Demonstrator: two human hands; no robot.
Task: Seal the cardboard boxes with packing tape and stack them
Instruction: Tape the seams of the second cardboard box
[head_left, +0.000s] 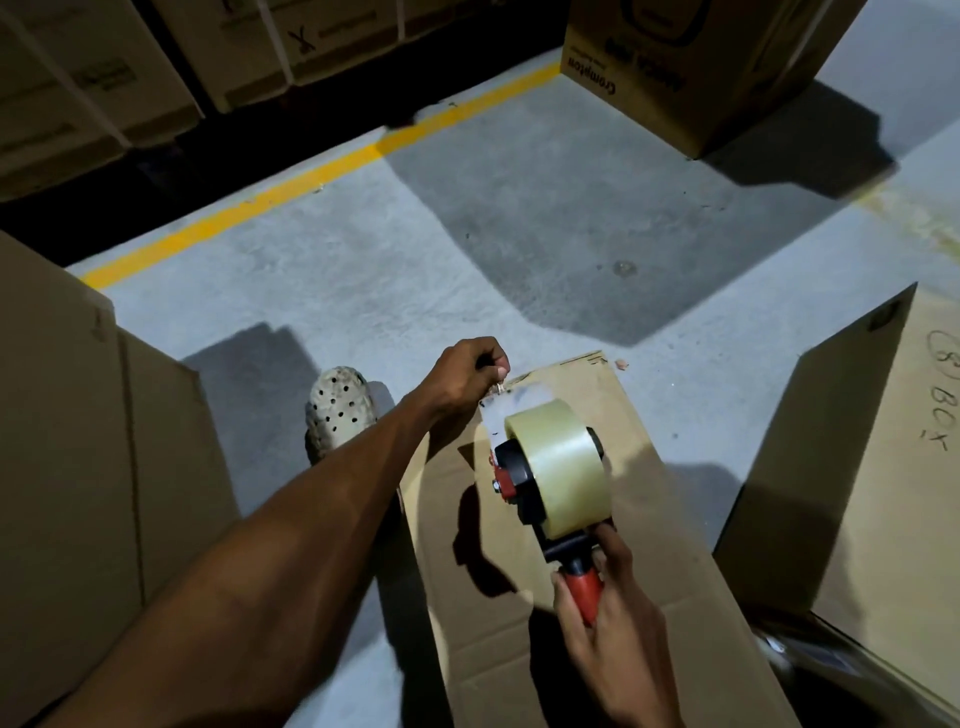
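A flattened cardboard box (587, 525) lies on the grey floor in front of me. Over it my right hand (618, 618) grips the red handle of a tape dispenser (545, 488) that carries a roll of clear packing tape (563, 467). My left hand (470, 371) reaches over the box's far left edge and pinches the free end of the tape (501, 410), which stretches from the roll to my fingers.
A tall cardboard box (78, 441) stands at my left and another marked "BOX" (872, 467) at my right. A printed carton (691, 67) stands at the far right. Strapped cartons (104, 88) line the far side beyond a yellow floor line (322, 171). My perforated shoe (337, 410) is near the box.
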